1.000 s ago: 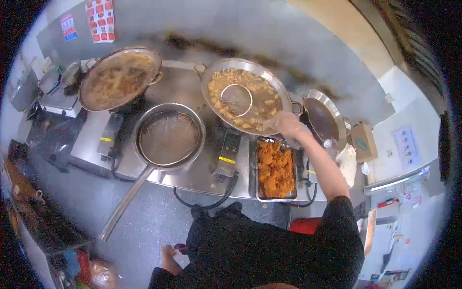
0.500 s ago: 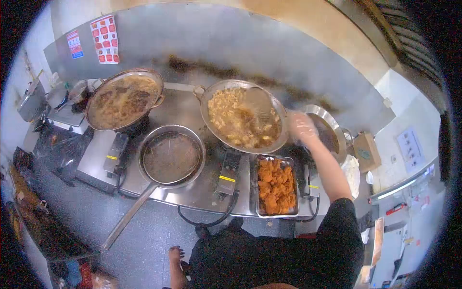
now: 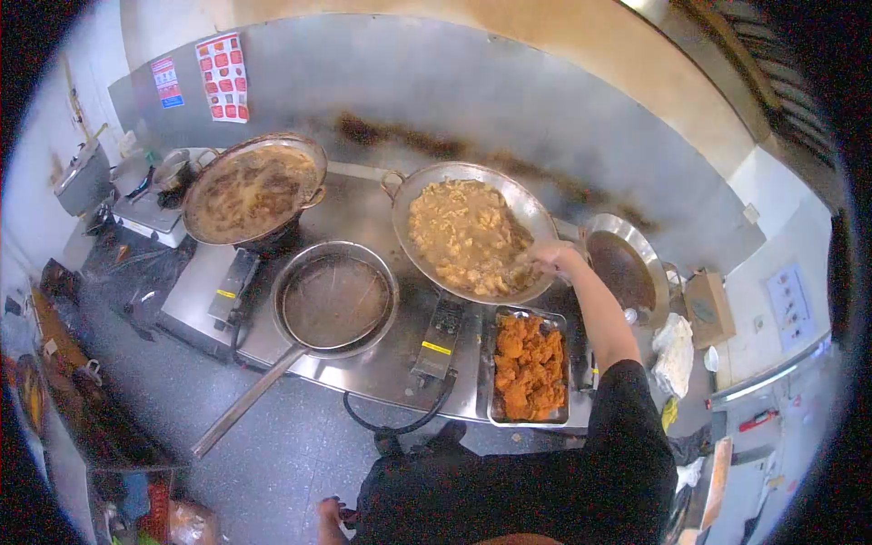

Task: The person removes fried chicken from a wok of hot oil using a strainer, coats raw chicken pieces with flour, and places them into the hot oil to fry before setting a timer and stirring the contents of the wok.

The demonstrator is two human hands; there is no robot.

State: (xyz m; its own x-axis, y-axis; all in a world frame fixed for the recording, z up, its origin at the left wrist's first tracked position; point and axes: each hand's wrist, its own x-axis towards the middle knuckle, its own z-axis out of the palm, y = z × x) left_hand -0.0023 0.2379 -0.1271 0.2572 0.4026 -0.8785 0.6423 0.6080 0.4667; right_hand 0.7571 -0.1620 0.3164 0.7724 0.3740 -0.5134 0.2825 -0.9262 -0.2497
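Note:
My right hand (image 3: 550,258) is closed at the right rim of the middle wok (image 3: 423,266). What its fingers hold is hidden by the hand and steam. Pale battered pieces (image 3: 465,227) bubble in the wok's oil. My left hand (image 3: 332,510) hangs low beside my body, away from the stove, its fingers loosely bent and apart. No object shows clearly in it. Below the wok, a metal tray (image 3: 490,413) of orange-brown fried pieces (image 3: 529,368) sits near the counter's front edge.
At the left stands another wok (image 3: 250,191) of bubbling oil. A long-handled strainer (image 3: 250,400) rests over a round pot (image 3: 392,304), its handle jutting past the counter edge. To the right are a wide pan of dark oil (image 3: 622,272), a white cloth (image 3: 672,359) and a cardboard box (image 3: 708,309).
My right hand has come down and nearer along the middle wok's right rim. The pale pieces have shifted in the oil. The whole view has moved slightly.

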